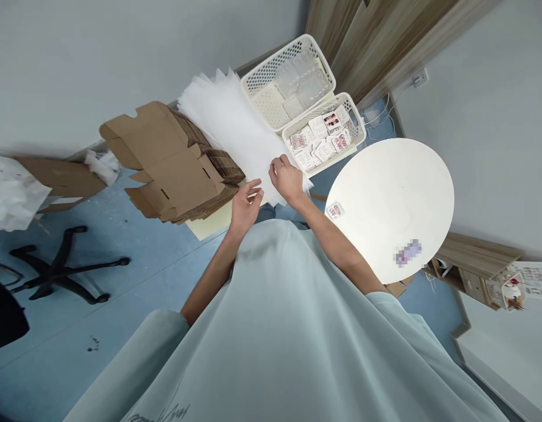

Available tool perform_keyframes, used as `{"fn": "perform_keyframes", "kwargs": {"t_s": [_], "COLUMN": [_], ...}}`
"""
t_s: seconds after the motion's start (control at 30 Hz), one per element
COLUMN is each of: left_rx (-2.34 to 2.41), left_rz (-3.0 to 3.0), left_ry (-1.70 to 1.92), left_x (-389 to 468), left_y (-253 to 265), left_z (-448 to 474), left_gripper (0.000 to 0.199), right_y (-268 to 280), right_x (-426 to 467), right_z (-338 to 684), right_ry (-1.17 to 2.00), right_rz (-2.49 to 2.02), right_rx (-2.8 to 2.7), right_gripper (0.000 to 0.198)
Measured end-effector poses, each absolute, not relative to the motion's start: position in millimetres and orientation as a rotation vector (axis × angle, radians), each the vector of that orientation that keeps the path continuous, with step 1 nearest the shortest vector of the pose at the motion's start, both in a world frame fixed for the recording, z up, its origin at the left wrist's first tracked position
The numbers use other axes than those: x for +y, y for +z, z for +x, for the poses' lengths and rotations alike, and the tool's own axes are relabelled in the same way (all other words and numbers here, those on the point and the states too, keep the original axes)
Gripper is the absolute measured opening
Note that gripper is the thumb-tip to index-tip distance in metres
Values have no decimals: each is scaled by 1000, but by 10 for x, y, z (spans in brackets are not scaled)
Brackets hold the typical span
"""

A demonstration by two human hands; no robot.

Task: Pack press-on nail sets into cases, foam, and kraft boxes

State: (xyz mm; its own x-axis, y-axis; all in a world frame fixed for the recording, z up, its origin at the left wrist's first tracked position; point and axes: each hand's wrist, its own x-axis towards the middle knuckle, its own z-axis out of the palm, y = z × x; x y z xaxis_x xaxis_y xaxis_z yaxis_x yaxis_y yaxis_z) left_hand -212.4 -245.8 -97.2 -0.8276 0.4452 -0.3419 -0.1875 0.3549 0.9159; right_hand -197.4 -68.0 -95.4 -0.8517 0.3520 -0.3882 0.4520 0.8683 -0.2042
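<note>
A stack of thin white sheets (235,117) lies fanned out in front of me, and both my hands are over its near end. My left hand (245,206) is at the near edge, beside the cardboard, with its fingers bent and apart and nothing visible in them. Slightly farther right, my right hand (288,180) is above the sheets with its fingers curled in towards the thumb. Whatever may be between those fingertips is hidden or too thin to make out. Left of the sheets rests a pile of flattened brown cardboard boxes (165,158).
Behind the sheets is a white basket (277,120) of clear plastic packs; a second basket (361,126) holds small printed cards. At right, a round white table (398,181) carries a card pack (335,210) and a blurred item (408,253). A chair base (68,266) stands at left.
</note>
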Motion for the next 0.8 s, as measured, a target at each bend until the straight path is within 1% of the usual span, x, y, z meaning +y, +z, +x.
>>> {"fn": "perform_keyframes", "kwargs": {"t_s": [0.13,0.2,0.37,0.53,0.67,0.8], "left_rx": [2132,2049,1798,1696,1652,1562], "left_rz": [69,18,49,258,521,658], "left_ry": [1595,1623,1601,1615,1511,1402], "left_x": [-2449,-2392,-2027,-1508,-1047,-542], "left_y": [-1014,-1017,-876,-669,-611,-689], "left_z": [-2036,-2002,-1818,-1405,-1005,-564], "left_gripper": [73,78,71,61,65,68], "right_y": [-720,-578,-300,-152,-106,-256], "right_x": [-573,-512,-352,-207,-164,-211], "right_z": [-1720,-1519,-798,110,857,1543], "right_ry": [-409,-414,-471,-480,-456,-457], "right_rz": [637,659,814,1125,1433,1715], "right_rx": [2803,2838,2940,2947,2866,2748], "right_gripper": [51,50,50,49,49,45]}}
